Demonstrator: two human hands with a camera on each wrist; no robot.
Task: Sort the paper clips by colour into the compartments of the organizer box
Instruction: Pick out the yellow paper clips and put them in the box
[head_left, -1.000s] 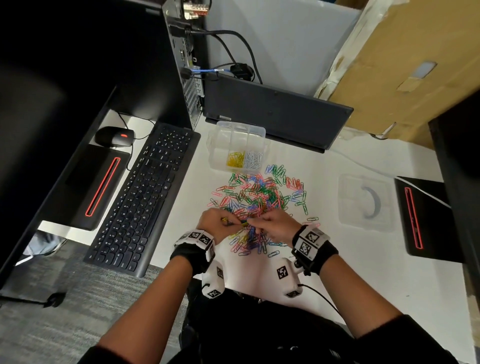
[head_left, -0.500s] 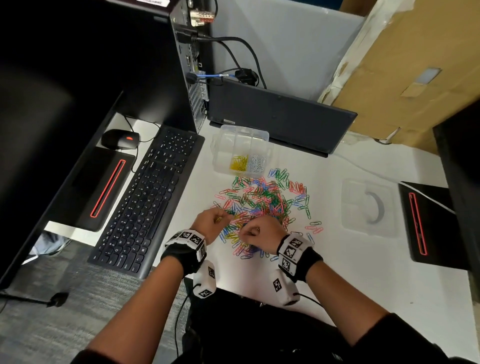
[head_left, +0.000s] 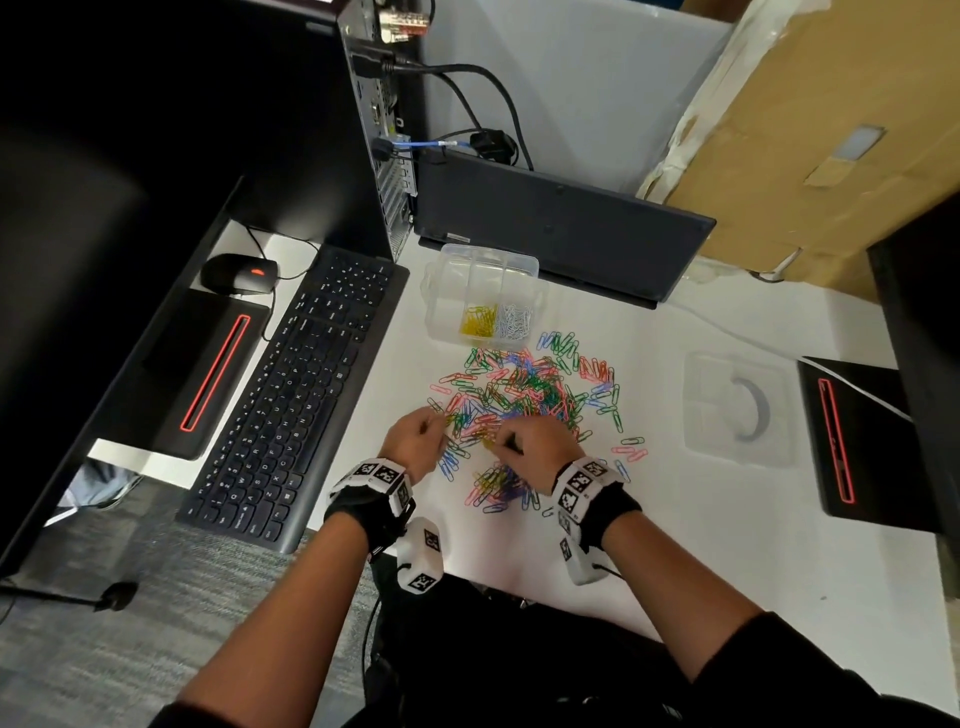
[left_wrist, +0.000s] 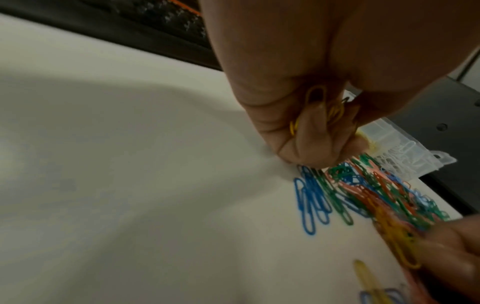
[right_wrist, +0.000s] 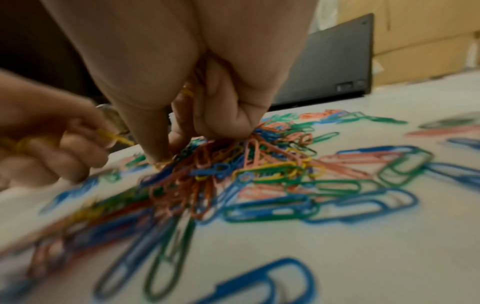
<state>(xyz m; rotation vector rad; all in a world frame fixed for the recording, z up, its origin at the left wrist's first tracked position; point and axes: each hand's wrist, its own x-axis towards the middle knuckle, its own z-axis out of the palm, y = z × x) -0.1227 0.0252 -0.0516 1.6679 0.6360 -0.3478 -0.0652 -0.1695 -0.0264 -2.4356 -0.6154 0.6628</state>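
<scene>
A heap of mixed coloured paper clips (head_left: 530, 400) lies on the white desk in front of the clear organizer box (head_left: 485, 293). The box's near compartments hold yellow clips (head_left: 478, 323) and white clips (head_left: 514, 322). My left hand (head_left: 415, 439) sits at the heap's near left edge, fingers curled round several yellow clips (left_wrist: 315, 102). My right hand (head_left: 530, 441) reaches down into the heap, its thumb and finger touching a yellow clip (right_wrist: 162, 163) on the desk, with a yellow clip (right_wrist: 187, 91) tucked in the curled fingers.
A black keyboard (head_left: 291, 384) lies left of the heap, a mouse (head_left: 239, 273) beyond it. A closed laptop (head_left: 561, 228) stands behind the box. The clear lid (head_left: 737, 408) rests to the right, beside a black device (head_left: 857, 441). Cardboard (head_left: 810, 130) leans at the back right.
Both hands moved slightly apart and further into the heap's near edge. The right hand has lowered its fingers onto a yellow clip. The camera view has shifted a little.
</scene>
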